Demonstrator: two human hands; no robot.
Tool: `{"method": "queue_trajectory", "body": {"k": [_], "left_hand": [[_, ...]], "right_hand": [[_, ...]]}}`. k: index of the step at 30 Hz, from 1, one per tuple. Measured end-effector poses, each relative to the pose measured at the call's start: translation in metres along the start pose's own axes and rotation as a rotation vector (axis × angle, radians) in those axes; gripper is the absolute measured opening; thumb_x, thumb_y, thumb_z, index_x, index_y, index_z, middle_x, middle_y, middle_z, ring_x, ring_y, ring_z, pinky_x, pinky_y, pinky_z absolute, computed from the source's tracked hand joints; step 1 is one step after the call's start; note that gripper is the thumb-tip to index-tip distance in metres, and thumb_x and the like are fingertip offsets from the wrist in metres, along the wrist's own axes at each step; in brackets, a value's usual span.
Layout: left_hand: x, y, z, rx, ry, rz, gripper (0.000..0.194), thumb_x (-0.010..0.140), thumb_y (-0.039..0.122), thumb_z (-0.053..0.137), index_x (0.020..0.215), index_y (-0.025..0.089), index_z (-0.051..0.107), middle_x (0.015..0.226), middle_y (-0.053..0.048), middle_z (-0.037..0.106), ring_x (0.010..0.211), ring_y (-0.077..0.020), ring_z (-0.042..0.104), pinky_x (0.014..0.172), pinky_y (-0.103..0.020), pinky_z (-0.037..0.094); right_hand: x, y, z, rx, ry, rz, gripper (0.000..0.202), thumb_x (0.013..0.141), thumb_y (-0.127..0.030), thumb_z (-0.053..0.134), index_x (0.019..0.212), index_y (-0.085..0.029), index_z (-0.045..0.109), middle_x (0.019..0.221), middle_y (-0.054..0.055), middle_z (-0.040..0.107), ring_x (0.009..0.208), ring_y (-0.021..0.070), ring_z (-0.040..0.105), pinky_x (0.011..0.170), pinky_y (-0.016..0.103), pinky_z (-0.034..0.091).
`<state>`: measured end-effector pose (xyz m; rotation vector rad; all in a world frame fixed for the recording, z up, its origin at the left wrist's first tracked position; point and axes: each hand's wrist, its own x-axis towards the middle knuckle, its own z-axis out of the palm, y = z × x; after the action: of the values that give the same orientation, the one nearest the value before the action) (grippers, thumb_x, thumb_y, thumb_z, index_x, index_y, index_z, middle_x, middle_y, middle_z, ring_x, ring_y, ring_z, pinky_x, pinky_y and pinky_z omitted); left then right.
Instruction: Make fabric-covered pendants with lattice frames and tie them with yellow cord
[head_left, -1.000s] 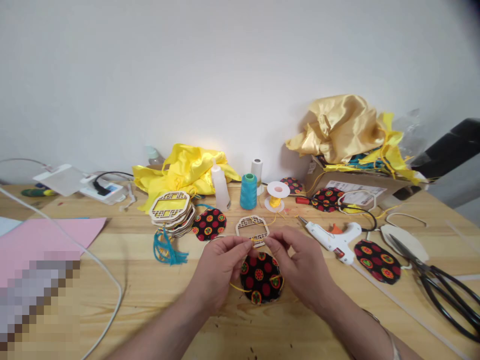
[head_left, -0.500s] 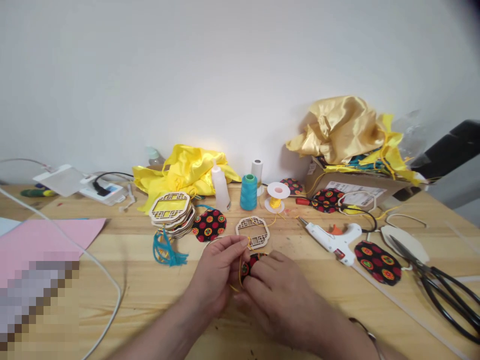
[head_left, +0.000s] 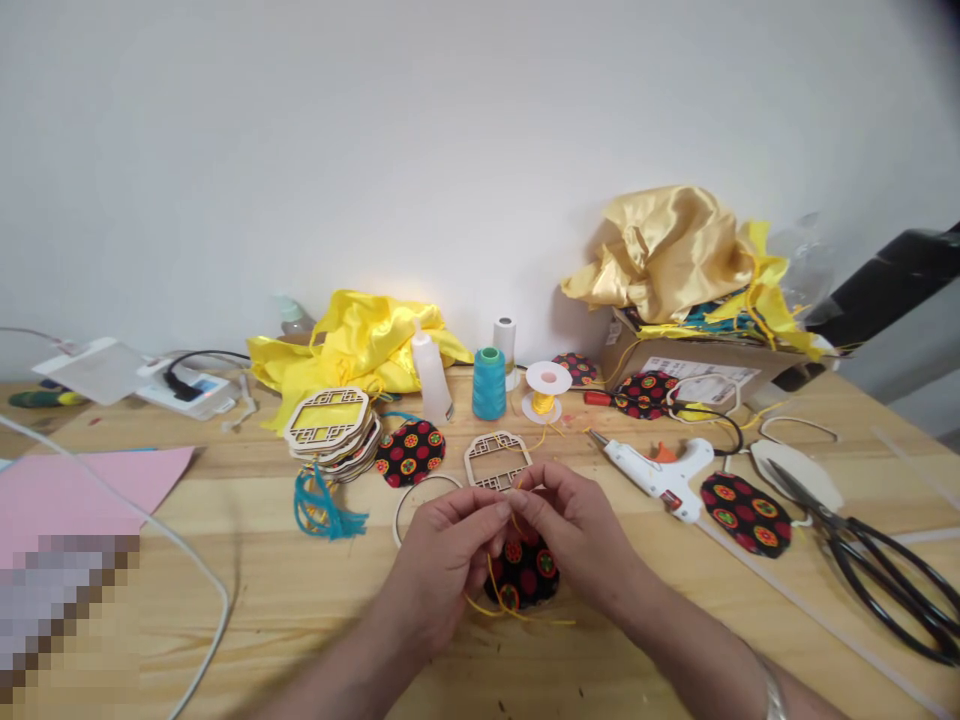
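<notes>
Both hands meet above the middle of the wooden table [head_left: 675, 620]: left hand [head_left: 442, 565] and right hand [head_left: 581, 540], fingertips pinched together on a thin yellow cord [head_left: 491, 585], each hand closed narrowly on it. Cord loops down between the hands and trails onto the table in front of a patterned disc [head_left: 529, 575], black with red and yellow dots, which lies flat just beneath the fingers, partly hidden by them. Whether either hand touches the disc cannot be told. Behind the hands, close by: one wooden lattice frame [head_left: 496, 460], lying flat, and a thin bare ring [head_left: 420, 495] to its left. Further left: a stack of frames [head_left: 330, 428] with yellow backing, a second disc [head_left: 410, 452] beside it, and a teal tassel [head_left: 322, 505] in front of the stack. Back row, near the wall: yellow cloth [head_left: 360, 345], a white bottle [head_left: 433, 375], a teal thread cone [head_left: 489, 383], a white cone [head_left: 505, 345] and a small spool [head_left: 545, 392] of yellow cord. Right of the hands: a white glue gun [head_left: 656, 475], another disc [head_left: 746, 512], and black scissors [head_left: 877, 565] near the table's right edge. Far right, at the back: a cardboard box [head_left: 697, 365] heaped with gold fabric [head_left: 667, 250]. Left side: a pink sheet [head_left: 82, 485] and a white cable [head_left: 180, 560] running across the table.
</notes>
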<state>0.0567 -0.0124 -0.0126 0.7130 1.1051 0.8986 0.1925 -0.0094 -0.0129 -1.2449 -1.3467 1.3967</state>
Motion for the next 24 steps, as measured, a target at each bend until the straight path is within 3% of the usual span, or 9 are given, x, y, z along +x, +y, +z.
{"method": "queue_trajectory", "body": {"k": [5, 16, 24], "left_hand": [[-0.001, -0.001, -0.001, 0.032, -0.043, 0.013, 0.020, 0.071, 0.033, 0.068, 0.069, 0.013, 0.065, 0.046, 0.006, 0.046, 0.037, -0.0011, 0.031, 0.036, -0.014, 0.017], [-0.002, 0.002, 0.002, 0.120, -0.073, 0.027, 0.023, 0.070, 0.036, 0.068, 0.070, 0.013, 0.066, 0.049, 0.004, 0.048, 0.042, -0.0043, 0.035, 0.041, -0.017, 0.022], [-0.004, 0.002, 0.000, 0.089, -0.099, 0.046, 0.023, 0.071, 0.033, 0.067, 0.062, 0.013, 0.061, 0.047, 0.006, 0.045, 0.040, -0.0030, 0.030, 0.038, -0.016, 0.018]], "right_hand": [[0.002, -0.004, -0.004, -0.128, 0.066, -0.018, 0.016, 0.080, -0.024, 0.052, 0.065, -0.018, 0.051, 0.053, -0.005, 0.045, 0.048, 0.0086, 0.040, 0.046, 0.020, 0.033], [0.004, -0.008, -0.009, -0.170, 0.084, -0.027, 0.019, 0.078, -0.025, 0.052, 0.061, -0.017, 0.051, 0.057, -0.004, 0.046, 0.056, 0.0102, 0.042, 0.053, 0.021, 0.034], [0.004, -0.011, -0.011, -0.139, 0.038, -0.025, 0.022, 0.080, -0.028, 0.051, 0.061, -0.017, 0.053, 0.055, -0.004, 0.044, 0.053, 0.0091, 0.039, 0.050, 0.021, 0.032]]}}
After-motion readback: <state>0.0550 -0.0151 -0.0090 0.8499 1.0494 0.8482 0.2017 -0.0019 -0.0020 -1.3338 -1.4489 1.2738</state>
